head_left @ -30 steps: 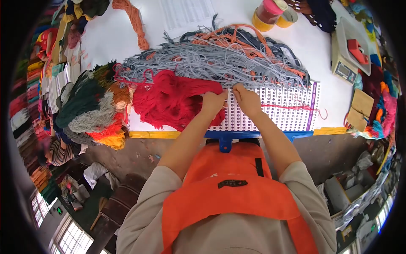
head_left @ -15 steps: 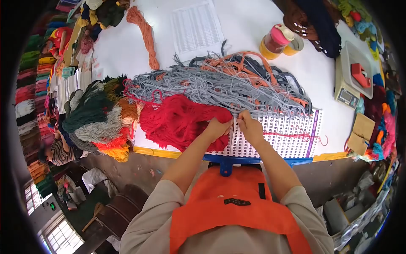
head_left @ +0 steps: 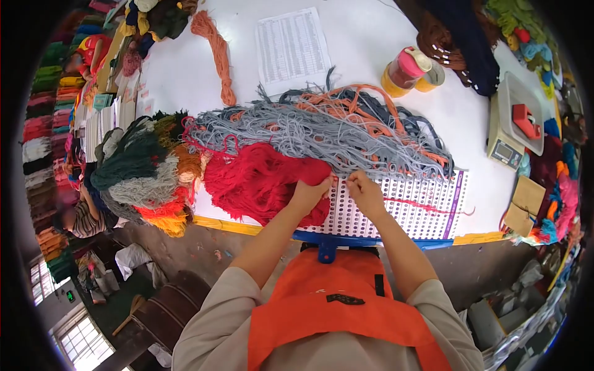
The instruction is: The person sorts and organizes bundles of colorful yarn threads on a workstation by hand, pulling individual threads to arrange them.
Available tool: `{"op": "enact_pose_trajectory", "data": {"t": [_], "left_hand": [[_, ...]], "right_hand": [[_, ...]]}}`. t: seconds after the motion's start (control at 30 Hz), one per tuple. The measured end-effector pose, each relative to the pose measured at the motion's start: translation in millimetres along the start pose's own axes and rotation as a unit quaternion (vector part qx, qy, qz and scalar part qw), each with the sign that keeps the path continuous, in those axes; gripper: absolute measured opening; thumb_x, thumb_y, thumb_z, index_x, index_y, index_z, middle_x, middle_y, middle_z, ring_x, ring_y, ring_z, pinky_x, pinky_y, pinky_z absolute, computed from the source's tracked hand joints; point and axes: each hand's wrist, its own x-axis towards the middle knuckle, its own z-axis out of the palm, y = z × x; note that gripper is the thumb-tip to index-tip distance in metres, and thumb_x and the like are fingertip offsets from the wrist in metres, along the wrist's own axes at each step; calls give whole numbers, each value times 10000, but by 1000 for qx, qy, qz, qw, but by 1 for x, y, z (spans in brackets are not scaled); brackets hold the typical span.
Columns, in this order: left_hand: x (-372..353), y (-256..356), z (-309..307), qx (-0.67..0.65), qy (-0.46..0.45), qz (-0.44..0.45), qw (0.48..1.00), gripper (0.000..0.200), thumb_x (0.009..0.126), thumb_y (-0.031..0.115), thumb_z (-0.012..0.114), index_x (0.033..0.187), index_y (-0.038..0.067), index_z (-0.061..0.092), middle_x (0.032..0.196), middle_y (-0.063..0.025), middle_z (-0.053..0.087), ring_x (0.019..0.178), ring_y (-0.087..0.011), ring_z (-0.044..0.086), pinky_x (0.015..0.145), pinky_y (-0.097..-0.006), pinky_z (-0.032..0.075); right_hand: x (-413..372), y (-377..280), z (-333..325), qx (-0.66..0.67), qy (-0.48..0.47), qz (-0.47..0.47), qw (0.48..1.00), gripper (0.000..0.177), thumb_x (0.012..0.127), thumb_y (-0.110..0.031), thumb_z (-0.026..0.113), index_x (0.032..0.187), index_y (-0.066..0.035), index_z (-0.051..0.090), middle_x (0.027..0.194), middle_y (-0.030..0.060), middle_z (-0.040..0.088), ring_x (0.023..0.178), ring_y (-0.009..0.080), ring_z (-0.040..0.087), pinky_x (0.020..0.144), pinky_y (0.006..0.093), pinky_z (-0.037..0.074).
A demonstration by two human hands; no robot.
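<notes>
Gripping red yarn [head_left: 263,176] with closed left fingers [head_left: 324,185], curling right fingers [head_left: 355,179] without clearly showing any gap or hold, ideally keeping it untangled over the perforated board [head_left: 411,217]

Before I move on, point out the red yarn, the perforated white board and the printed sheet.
Red yarn [head_left: 261,183]: head view, middle of the bundle.
Perforated white board [head_left: 422,222]: head view, holed face, below the red strand [head_left: 416,203].
Printed sheet [head_left: 293,48]: head view, middle of the page.
</notes>
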Motion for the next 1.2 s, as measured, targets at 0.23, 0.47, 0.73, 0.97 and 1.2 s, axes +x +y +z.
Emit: {"op": "enact_pose_trajectory", "data": {"t": [0.23,0.47,0.73,0.97,1.2], "left_hand": [[-8,19,12,-141,-150,-194,959,159,897,166,613,957,19,626,839,-98,665,531,-102,530,499,-250,429],[-4,-6,-12,345,-8,249,905,318,846,276,708,970,-10,647,793,-168,679,673,-301,639,647,-414,507],[-21,123,-196,-315,216,-19,924,152,944,204,580,837,97,596,740,-59,655,520,-65,447,460,-208,340],[-69,144,-81,-233,52,-5,971,339,946,107,602,1242,-53,569,1233,-142,640,989,-190,645,777,-294,507],[-83,146,-3,-341,-113,28,933,408,976,205,584,1286,-57,540,1307,-160,579,1200,-254,565,1017,-381,462]], "right_hand": [[2,-6,-12,82,-57,46,994,163,919,-74,606,1081,-54,598,697,22,618,629,66,544,579,244,443],[7,8,-6,100,-88,42,990,199,813,-72,763,922,-37,601,660,-36,535,595,39,467,545,215,396],[5,-5,-3,1,-42,41,998,249,787,-222,776,900,-63,621,659,30,602,591,159,574,574,314,457],[-13,-57,-1,76,26,-40,996,189,838,-170,721,962,-49,646,897,67,631,764,150,591,696,287,475],[-47,-170,-47,235,-9,-81,969,119,878,-52,692,990,-24,661,927,-17,628,748,47,556,670,210,455]]}}
